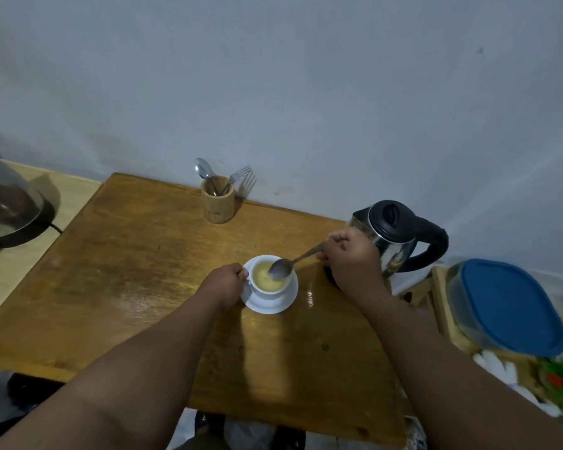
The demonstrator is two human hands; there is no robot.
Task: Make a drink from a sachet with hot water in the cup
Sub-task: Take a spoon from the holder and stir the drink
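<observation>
Worn and glossy, the brown wooden table [137, 274] filled the middle of the view, its far edge set against a plain pale grey wall [306, 76]. Nearest the camera, 2 bare forearms reached forward over the tabletop. The left hand [223, 284] had its fingers curled tight around the handle side of the small white ceramic cup [267, 289], which stood upright on a round white saucer [272, 303] near the table's centre. The cup held a pale yellowish, frothy drink. The right hand [350, 254] was closed, fingers pinched together on the handle of a metal spoon [290, 263], whose bowl sat over the cup's right rim, at or just above the liquid; whether it touched the drink could not be told. Just behind that hand stood a stainless steel electric kettle with a black lid and handle [400, 235], at the table's right edge. Off the table to the right lay a clear container with a blue lid [511, 306] on a light wooden rack. Farther back, against the wall, a wooden cutlery holder [217, 204] held 1 spoon and 1 fork. At far left, on a separate pale surface, stood a blurred dark appliance [7, 203] of a kind I could not make out.
</observation>
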